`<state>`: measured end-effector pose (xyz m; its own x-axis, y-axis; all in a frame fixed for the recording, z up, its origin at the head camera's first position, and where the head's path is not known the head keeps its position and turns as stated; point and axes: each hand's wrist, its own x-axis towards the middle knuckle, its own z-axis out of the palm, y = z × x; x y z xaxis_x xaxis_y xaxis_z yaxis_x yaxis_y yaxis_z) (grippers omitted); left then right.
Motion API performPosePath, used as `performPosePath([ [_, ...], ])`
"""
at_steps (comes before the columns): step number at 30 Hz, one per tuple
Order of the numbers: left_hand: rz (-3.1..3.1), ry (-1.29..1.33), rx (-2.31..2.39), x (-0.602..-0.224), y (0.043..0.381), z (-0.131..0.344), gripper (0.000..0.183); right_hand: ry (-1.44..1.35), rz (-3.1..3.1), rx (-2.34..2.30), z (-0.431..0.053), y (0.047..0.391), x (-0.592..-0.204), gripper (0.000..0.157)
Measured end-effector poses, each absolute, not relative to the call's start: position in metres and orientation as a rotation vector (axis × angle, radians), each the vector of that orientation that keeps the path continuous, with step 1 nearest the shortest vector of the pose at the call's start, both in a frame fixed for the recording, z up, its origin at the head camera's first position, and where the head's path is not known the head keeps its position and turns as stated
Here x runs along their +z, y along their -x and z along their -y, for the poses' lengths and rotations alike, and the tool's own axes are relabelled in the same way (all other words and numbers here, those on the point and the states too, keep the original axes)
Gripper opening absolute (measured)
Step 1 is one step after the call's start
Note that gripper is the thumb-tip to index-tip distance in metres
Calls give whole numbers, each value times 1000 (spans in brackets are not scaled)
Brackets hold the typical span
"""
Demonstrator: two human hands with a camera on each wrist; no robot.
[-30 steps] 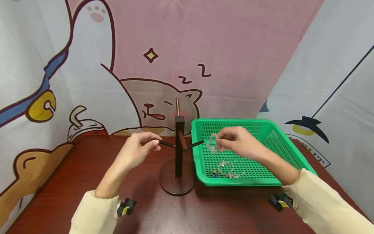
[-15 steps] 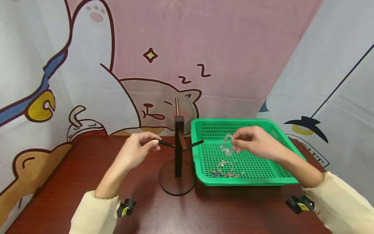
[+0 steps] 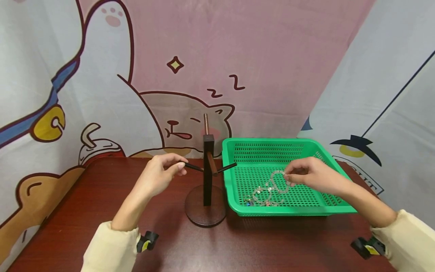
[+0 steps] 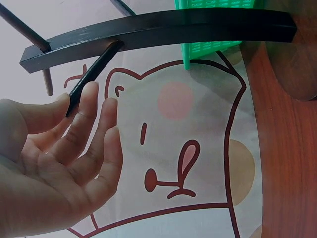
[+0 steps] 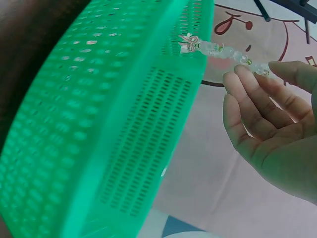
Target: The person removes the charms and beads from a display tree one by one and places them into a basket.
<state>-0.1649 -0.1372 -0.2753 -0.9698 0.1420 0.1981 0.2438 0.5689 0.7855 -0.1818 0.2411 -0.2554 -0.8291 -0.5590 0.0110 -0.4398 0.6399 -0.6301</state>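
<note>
My left hand (image 3: 161, 172) pinches the tip of a black peg (image 4: 94, 74) that sticks out of a dark wooden display stand (image 3: 208, 170) on a round base. Between the thumb and fingers of my right hand (image 3: 310, 175) hangs a clear beaded bracelet (image 3: 273, 177), held over the green basket. A butterfly-like charm (image 5: 189, 43) shows at the far end of its beads in the right wrist view. Below it, in the front left part of the basket, lie another clear bracelet (image 3: 262, 195) and several small coloured trinkets (image 3: 249, 203).
The green perforated basket (image 3: 282, 210) stands on the red-brown table (image 3: 163, 241), right beside the stand. More pegs, such as the black one on the right (image 3: 227, 167), jut out of the stand. A printed cartoon cloth (image 3: 272, 75) hangs behind.
My right hand has moved right, away from the stand, then lower over the basket, with the bracelet in its fingers. My left hand has stayed on the peg.
</note>
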Motion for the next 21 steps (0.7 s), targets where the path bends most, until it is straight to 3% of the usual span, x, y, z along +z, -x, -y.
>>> performPosePath([
  [21, 2653, 315, -1398, -278, 164, 136, 14, 836, -2595, -1042, -274, 172, -307, 9],
])
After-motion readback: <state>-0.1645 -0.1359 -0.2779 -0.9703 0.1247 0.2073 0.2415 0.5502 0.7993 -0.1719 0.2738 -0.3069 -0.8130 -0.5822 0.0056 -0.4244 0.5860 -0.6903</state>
